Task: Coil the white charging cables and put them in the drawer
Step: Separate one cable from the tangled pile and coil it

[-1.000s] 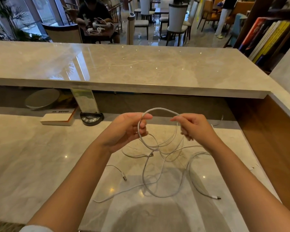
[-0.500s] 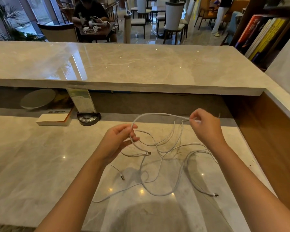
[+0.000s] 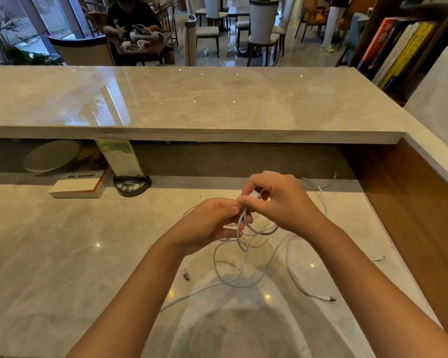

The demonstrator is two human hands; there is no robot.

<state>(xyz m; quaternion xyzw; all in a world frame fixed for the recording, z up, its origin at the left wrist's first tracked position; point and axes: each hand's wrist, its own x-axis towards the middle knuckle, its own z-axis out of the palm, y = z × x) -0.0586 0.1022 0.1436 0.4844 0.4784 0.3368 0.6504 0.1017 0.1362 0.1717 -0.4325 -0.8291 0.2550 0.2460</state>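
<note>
- Head view — the right hand (image 3: 277, 200) has its fingers curled round the white charging cable (image 3: 245, 228), pinching it near a white plug end that shows just above its fingertips.
- The left hand (image 3: 210, 223) sits just beside the right hand and a little nearer the body, touching it at the fingertips. Its fingers are curled round the gathered turns of the same cable.
- Taking the left hand as landmark: a small loop hangs directly below and right of it, dropping toward the marble counter (image 3: 62, 254).
- The cable's slack lies nearer the body than the left hand, in wide, loose bends on the counter — so the uncoiled length runs from the hands back toward the person, not away.
- One loose connector (image 3: 327, 298) rests on the counter, well right of the left hand and closer to the body. A second connector (image 3: 186, 276) lies just below the left hand.
- More white cable (image 3: 318, 188) trails on the counter beyond the right hand, away from the left hand. Whether it belongs to the held cable I cannot tell.
- My judgement: the coiling is under way with much slack left. The right hand is better placed to draw up the next turn, since the slack hangs under it.
- No drawer shows in this view.
- A book (image 3: 76, 187) and a round black sign stand (image 3: 132, 186) lie far left of the left hand.
</note>
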